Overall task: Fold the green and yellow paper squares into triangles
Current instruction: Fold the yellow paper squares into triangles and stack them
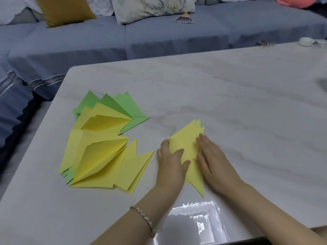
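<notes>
Evidently light, thin and slippery on the glossy table (230, 103), the yellow paper stack (185, 138) at lower centre lies under left hand (170, 161) and right hand (214, 160), fingers flat and pressing, gripping nothing; probably best lifted by a corner.

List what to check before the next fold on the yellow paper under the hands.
1. Paper pinned: ok, the right hand lies flat on the yellow paper.
2. Edge controlled: ok, the left hand is at its left edge with fingers on top; whether it grips is unclear.
3. Single sheet: not ok, several offset corners show at both ends.
4. Corners aligned: cannot tell, the hands cover the middle.
5. Kept apart from finished work: ok, the folded pile lies to the left, not overlapping.
</notes>
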Action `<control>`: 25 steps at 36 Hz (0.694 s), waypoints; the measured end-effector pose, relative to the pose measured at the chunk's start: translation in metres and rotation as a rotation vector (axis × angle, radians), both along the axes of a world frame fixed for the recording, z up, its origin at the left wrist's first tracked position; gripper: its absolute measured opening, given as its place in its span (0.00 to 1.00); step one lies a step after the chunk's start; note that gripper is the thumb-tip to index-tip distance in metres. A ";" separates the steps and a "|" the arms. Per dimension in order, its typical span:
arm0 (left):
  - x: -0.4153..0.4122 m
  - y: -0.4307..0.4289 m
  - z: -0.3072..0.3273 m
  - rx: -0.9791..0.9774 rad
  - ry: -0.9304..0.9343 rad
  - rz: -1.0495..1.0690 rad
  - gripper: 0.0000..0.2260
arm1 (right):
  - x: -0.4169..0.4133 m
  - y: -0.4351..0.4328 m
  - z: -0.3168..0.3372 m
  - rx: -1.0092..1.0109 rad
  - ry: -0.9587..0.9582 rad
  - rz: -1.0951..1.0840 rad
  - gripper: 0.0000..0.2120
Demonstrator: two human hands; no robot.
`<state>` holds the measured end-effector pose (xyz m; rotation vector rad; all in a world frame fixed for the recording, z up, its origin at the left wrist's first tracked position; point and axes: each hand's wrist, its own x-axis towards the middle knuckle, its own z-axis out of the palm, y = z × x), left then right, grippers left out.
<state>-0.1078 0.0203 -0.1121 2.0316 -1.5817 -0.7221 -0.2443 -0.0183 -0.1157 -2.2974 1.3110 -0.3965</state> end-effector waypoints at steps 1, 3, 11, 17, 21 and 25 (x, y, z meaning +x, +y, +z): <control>-0.002 0.001 -0.001 0.015 -0.060 -0.009 0.15 | -0.001 0.001 -0.002 -0.024 0.031 0.054 0.29; -0.003 0.003 -0.006 -0.051 -0.228 0.005 0.12 | -0.002 0.004 -0.009 -0.056 0.102 0.158 0.37; 0.016 0.007 -0.025 0.000 -0.584 -0.325 0.21 | 0.008 -0.020 -0.012 -0.039 0.329 -0.046 0.39; 0.021 0.026 -0.030 0.109 -0.558 -0.413 0.23 | 0.020 -0.038 -0.009 -0.032 0.456 -0.107 0.28; 0.028 0.045 -0.014 0.150 -0.592 -0.503 0.21 | 0.016 -0.040 -0.009 -0.019 0.459 -0.084 0.28; 0.040 0.056 0.026 0.242 -0.606 -0.690 0.19 | 0.016 -0.040 -0.007 -0.012 0.477 -0.080 0.29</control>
